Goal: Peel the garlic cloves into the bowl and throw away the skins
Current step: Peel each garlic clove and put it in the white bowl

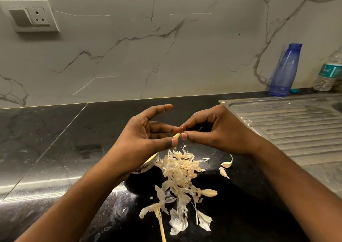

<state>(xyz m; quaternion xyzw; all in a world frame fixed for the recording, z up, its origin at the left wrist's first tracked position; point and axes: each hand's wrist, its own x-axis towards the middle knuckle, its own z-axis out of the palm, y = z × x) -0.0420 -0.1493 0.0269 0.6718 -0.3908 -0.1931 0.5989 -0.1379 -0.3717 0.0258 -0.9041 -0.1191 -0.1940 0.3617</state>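
Hands meet in the middle of the head-camera view, raised above a black stone counter [55, 139]. The left hand [148, 136] pinches a small pale garlic clove [176, 137] between thumb and middle fingers, its index finger lifted clear, probably so as not to block the work. The right hand [218, 130] has its thumb and forefinger tips pressed together on the clove's upper end and its other fingers curled, a grip that suggests it is picking at the skin there.

The clove is held in the air just above a loose heap of papery skins [179, 169], so any peel that comes off would likely drop onto the heap. A small patterned bowl [146, 165] sits directly under the left wrist, touching the heap's left edge and mostly hidden. Its place there keeps the drop for a peeled clove short. What it holds cannot be seen.

Two unpeeled cloves [226, 168] wait just to the right of the heap, within easy reach of the right hand, and another lies at its lower right edge. Peeling looks well along, judging by the heap. The skins are not yet thrown away.

To the right is a ribbed steel sink drainboard [288, 126]. Behind it stand a blue bottle [285, 69] and a clear water bottle [329, 71], well apart from the work.
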